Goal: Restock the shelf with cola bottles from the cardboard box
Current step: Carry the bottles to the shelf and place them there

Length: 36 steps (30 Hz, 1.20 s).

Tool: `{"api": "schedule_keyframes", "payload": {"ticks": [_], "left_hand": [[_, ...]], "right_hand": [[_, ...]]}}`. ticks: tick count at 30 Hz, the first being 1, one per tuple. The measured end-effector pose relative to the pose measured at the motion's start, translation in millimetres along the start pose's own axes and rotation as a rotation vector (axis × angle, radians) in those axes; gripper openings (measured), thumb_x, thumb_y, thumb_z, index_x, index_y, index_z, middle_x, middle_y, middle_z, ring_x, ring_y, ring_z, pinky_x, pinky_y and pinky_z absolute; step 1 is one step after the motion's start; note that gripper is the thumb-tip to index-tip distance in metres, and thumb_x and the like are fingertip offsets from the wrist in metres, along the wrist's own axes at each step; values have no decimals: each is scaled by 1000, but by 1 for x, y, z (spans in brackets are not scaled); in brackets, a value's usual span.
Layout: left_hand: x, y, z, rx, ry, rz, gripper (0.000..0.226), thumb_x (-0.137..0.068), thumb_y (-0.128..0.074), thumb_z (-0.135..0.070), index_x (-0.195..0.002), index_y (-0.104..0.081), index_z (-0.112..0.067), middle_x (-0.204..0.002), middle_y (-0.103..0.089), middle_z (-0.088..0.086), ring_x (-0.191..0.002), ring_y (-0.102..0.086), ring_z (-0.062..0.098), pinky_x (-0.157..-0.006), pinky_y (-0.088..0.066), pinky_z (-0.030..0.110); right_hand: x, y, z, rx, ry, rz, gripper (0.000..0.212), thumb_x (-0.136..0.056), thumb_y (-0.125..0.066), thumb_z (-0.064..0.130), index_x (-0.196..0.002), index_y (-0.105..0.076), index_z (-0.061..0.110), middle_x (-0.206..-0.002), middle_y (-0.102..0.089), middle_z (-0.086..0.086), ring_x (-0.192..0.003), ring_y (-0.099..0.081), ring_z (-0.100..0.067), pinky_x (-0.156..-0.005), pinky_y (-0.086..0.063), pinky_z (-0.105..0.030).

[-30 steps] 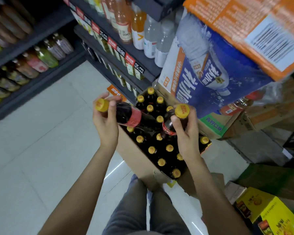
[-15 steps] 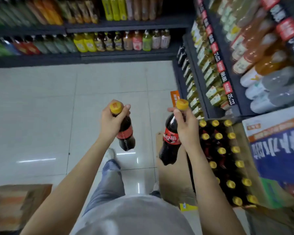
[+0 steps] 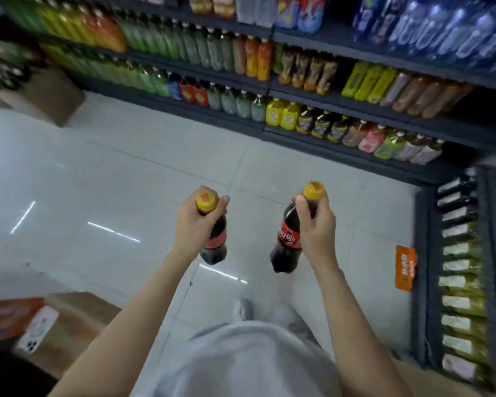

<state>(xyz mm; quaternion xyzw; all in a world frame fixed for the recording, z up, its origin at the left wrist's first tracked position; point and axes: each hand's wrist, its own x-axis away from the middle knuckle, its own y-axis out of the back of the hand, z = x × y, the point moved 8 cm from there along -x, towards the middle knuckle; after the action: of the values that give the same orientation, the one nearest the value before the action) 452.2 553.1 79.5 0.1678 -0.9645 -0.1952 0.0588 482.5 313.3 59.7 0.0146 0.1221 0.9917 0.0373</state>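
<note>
My left hand (image 3: 191, 224) grips a cola bottle (image 3: 216, 245) by its neck; the bottle is dark with a red label and a yellow cap and hangs upright over the floor. My right hand (image 3: 317, 227) holds a second cola bottle (image 3: 288, 242) the same way, a little to the right. Both bottles hang at waist height in front of me. The cardboard box of cola bottles is out of view. Dark shelves (image 3: 312, 130) packed with drink bottles run across the far side of the aisle.
Another dark shelf unit (image 3: 424, 253) with bottles stands at the right, with an orange tag (image 3: 405, 267) on it. A cardboard box (image 3: 69, 319) with a white phone (image 3: 36, 330) on it sits at lower left. Another box (image 3: 52, 98) stands far left. White tiled floor (image 3: 126, 181) lies between.
I have turned left away from the box of cola bottles, which has left the view. Both hands still carry their bottles, now facing the far shelves.
</note>
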Motion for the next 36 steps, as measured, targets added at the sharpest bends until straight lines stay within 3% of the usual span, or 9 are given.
{"api": "schedule_keyframes", "payload": {"ticks": [2,5,9,13,19,22,26,32,36], "left_hand": [[-49,25,-2,33,-11,-56,24,-86,-68,-19,-74,-53,-4,-63,-64,-12,-65,-60,-2,-66,-45,14],[-126,55,-7,82,-44,-137,25,-86,-68,-17,-74,-53,0,-66,-64,1,-64,-61,0,-66,-45,14],[-242,87,-19,66,-150,-270,24,-86,-68,-25,-72,-53,-14,-73,-61,7,-73,-59,16,-70,-46,27],[-360,106,-56,56,-295,-316,26,-86,-67,-15,-71,-48,-24,-68,-53,-10,-65,-51,-4,-65,-39,11],[-526,135,-120,80,-519,-401,23,-85,-67,-24,-74,-49,-14,-69,-54,-20,-64,-49,-3,-63,-38,11],[-600,156,-148,150,-606,-472,22,-87,-65,-21,-73,-48,-21,-69,-54,-23,-65,-48,-5,-64,-36,10],[-702,175,-182,177,-703,-475,21,-89,-65,-13,-75,-49,-12,-66,-52,-17,-64,-48,-5,-65,-35,9],[-839,195,-228,233,-785,-385,22,-88,-60,-33,-74,-47,-23,-66,-53,-17,-62,-49,2,-62,-38,17],[-915,197,-242,242,-786,-321,28,-88,-62,-37,-74,-49,-16,-67,-59,8,-67,-59,24,-67,-45,35]], "right_hand": [[-43,-37,24,-9,31,50,29,-91,-48,38,-97,-54,10,-87,-62,-2,-81,-57,-2,-77,-40,-10],[-111,-86,54,-45,84,105,24,-93,-46,31,-100,-54,9,-89,-60,7,-84,-56,5,-80,-38,-7],[-218,-147,90,-102,169,125,23,-94,-46,34,-102,-54,15,-95,-62,7,-91,-57,3,-83,-39,-8],[-335,-205,131,-117,260,156,20,-96,-47,40,-102,-49,21,-99,-63,1,-95,-58,-4,-85,-39,-10],[-483,-264,219,-151,437,121,13,-96,-46,30,-106,-50,21,-103,-61,6,-100,-57,-3,-89,-39,-12],[-544,-291,265,-164,538,87,16,-96,-47,32,-109,-50,23,-104,-59,9,-102,-56,-2,-91,-38,-12],[-621,-333,322,-157,699,11,38,-95,-45,32,-114,-48,0,-104,-59,11,-100,-57,-1,-90,-40,-15],[-726,-410,380,-131,786,-60,26,-95,-46,30,-113,-47,11,-105,-61,1,-99,-58,-5,-89,-41,-16],[-785,-451,394,-73,758,-80,27,-93,-46,36,-110,-47,16,-102,-62,0,-94,-58,-4,-85,-42,-14]]}}
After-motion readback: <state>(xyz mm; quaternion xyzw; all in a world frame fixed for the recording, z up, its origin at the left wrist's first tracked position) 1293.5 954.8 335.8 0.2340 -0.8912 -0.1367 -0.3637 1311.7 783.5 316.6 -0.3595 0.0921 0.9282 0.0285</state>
